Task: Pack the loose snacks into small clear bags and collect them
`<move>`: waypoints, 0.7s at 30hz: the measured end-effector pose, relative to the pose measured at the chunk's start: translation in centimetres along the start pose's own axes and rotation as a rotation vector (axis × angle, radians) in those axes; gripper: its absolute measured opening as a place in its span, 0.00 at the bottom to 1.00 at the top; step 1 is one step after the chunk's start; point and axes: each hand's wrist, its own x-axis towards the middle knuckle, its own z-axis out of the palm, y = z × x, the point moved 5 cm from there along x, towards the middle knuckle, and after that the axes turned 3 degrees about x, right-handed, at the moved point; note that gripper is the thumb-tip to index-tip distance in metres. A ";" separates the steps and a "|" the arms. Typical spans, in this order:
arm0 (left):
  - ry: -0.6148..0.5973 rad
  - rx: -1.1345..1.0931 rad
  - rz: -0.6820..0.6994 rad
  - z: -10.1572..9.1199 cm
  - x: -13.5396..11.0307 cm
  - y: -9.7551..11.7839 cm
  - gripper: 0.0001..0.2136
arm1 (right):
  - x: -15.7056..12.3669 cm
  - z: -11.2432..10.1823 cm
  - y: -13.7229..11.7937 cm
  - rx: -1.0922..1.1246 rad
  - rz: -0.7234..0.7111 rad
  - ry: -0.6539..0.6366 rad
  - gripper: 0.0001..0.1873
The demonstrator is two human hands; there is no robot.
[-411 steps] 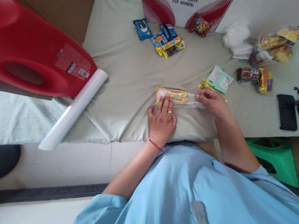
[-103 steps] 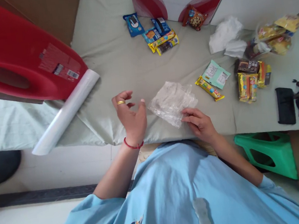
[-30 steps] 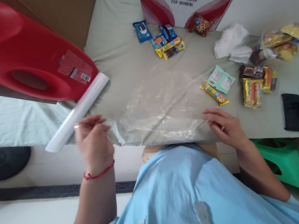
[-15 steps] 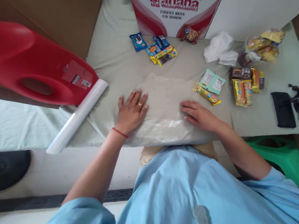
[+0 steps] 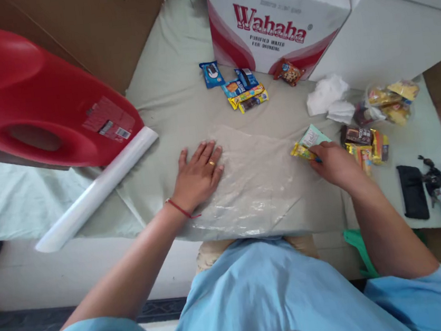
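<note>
Plastic film, clear and thin, lies spread along the near edge of the cloth-covered tabletop, and that laying-out looks largely finished, though some wrinkles glint at its near side. The left hand is open, palm down and fingers fanned, over the film's left part. The right hand has its fingers closed on the near end of a yellow snack bar, so picking up the bar appears only begun; bar and film are not yet together. The bar is at the film's right side, overlapping a mint-green packet; the film's margin is too faint to tell whether the two touch. The bar's long axis slants across the tabletop: its free end points left and slightly toward the far edge, while its other end is hidden under the fingers. Farther toward the tabletop's right edge sit a cocoa packet and a yellow double pack. Left of the film, a white roll points diagonally toward the near edge.
</note>
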 end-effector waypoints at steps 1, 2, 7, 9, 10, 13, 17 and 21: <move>0.004 -0.003 0.001 0.0 -0.1 0.0 0.28 | 0.9 -1.4 0.2 0.003 -0.036 0.041 0.19; 0.005 -0.007 0.001 0.0 -0.2 0.0 0.28 | 2.2 -2.9 0.2 0.013 -0.087 0.095 0.20; 0.019 -0.027 0.004 -0.4 -0.1 -0.1 0.27 | 12.9 -7.9 -4.6 0.082 -0.457 0.282 0.23; 0.027 -0.037 0.007 -0.5 -0.1 -0.2 0.27 | 17.5 -7.3 -7.0 0.066 -0.536 0.252 0.24; 0.028 -0.040 0.009 -0.4 -0.1 -0.2 0.27 | 19.3 -6.6 -7.9 0.050 -0.567 0.226 0.25; 0.032 -0.039 0.009 -0.4 -0.1 -0.3 0.26 | 22.5 -4.1 -9.1 -0.001 -0.634 0.140 0.32; 0.029 -0.033 0.006 -0.5 -0.2 -0.4 0.25 | 23.0 -2.7 -7.8 -0.063 -0.609 0.100 0.37; 0.001 -0.074 -0.016 -0.7 -0.1 -0.4 0.25 | 22.7 -2.9 -7.6 -0.097 -0.540 0.059 0.34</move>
